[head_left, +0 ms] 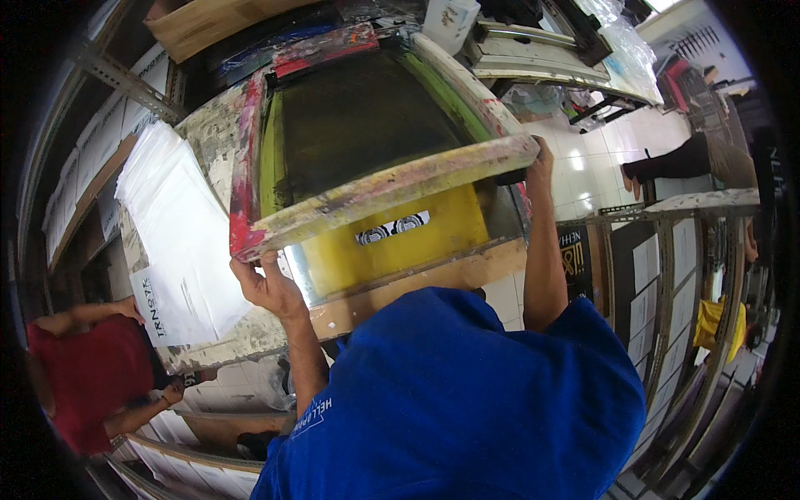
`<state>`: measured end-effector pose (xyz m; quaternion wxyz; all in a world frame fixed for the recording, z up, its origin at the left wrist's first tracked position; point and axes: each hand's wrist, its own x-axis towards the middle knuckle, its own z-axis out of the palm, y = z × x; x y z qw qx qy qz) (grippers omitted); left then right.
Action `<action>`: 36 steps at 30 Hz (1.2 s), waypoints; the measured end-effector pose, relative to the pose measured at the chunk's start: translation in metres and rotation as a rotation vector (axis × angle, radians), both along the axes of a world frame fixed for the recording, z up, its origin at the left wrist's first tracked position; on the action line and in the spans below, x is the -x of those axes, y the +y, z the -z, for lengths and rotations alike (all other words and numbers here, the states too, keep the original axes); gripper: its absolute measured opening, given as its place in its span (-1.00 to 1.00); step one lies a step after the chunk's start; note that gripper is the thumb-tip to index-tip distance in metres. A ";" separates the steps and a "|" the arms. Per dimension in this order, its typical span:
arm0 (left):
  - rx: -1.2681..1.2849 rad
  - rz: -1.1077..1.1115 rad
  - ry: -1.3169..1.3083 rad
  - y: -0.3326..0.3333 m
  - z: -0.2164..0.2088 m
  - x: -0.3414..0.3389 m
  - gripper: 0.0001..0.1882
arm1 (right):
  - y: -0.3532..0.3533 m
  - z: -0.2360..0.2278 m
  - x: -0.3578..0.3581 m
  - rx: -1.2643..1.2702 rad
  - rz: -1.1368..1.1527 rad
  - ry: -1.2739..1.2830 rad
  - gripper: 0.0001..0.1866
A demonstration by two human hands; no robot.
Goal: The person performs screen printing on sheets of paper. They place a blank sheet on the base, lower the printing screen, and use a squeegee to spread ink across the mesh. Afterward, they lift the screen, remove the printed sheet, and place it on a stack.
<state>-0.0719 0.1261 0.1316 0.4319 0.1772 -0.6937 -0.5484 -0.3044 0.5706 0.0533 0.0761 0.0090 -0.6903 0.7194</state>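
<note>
A paint-stained wooden screen-printing frame with dark mesh is tilted, its near rail raised above the table. My left hand grips its near left corner, thumb and fingers closed around the wood. At the near right corner, my right hand is closed on the same frame. Below the raised rail shows a yellow board, with a small black-and-white printed piece lying on it. The frame hides the far part of the board.
A fanned stack of white printed sheets lies left of the frame. A person in red stands at the left, one hand near that stack. Shelving with boxes lines the left side; another bench stands at the far right.
</note>
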 end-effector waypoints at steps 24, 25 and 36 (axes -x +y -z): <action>-0.004 0.010 -0.111 -0.002 0.013 -0.017 -0.71 | -0.034 0.022 -0.205 -1.168 -0.111 0.051 -0.64; 0.035 0.022 -0.160 -0.005 0.019 -0.024 -0.61 | -0.029 0.034 -0.196 -1.001 -0.090 -0.035 -0.62; -0.014 0.094 -0.154 -0.008 0.024 -0.028 -0.21 | -0.229 -0.015 -0.086 1.045 0.076 -0.784 -0.44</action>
